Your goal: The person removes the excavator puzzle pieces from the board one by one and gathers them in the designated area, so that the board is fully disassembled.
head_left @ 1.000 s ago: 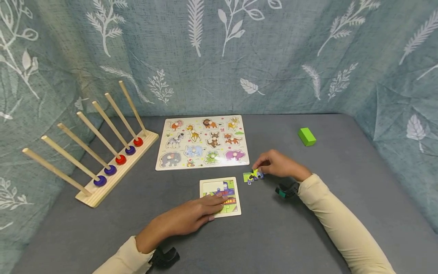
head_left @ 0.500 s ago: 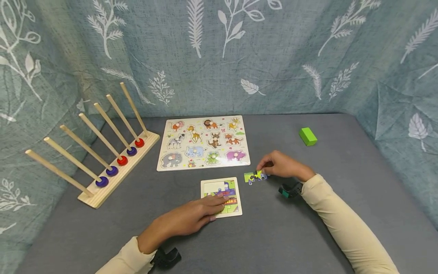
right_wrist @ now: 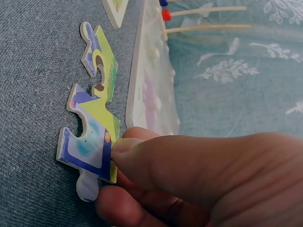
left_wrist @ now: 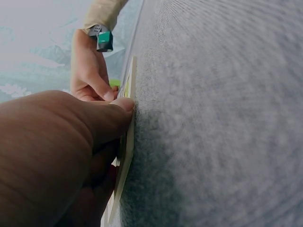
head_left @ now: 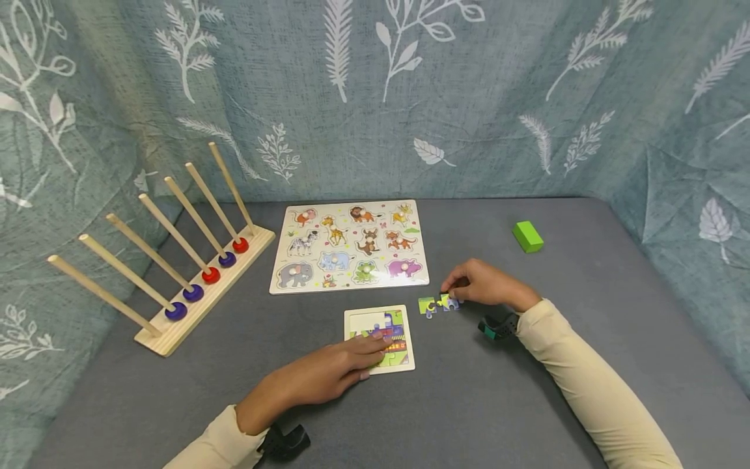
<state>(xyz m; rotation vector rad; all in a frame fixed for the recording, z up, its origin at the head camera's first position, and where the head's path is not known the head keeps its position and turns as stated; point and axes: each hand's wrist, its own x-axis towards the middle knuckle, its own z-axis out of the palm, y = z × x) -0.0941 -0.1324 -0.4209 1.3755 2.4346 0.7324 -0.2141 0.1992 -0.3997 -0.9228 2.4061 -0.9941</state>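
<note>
My left hand point(head_left: 319, 374) lies across a small framed jigsaw puzzle point(head_left: 375, 309), fingers extended over its pieces and hiding its lower left part. A pale patch of tray shows at its upper left. In the left wrist view the thumb point(left_wrist: 113, 118) is at the tray's edge. My right hand point(head_left: 483, 284) pinches the edge of a blue, white and yellow-green jigsaw piece point(right_wrist: 90, 142) between thumb and fingers, low over the table. Close to its left is a second loose piece point(right_wrist: 109, 52), green with a yellow and brown curve, the two nearly meeting at a knob.
Behind the small puzzle lies an animal peg puzzle board point(head_left: 334, 210). A wooden peg stand point(head_left: 205, 299) with red and blue rings stands at the left. The green block point(head_left: 528, 236) sits at the back right, and a patterned curtain point(head_left: 480, 98) hangs behind the table.
The right hand has shifted slightly right with its jigsaw piece, widening the gap to the second piece. My left hand stays on the small puzzle.
</note>
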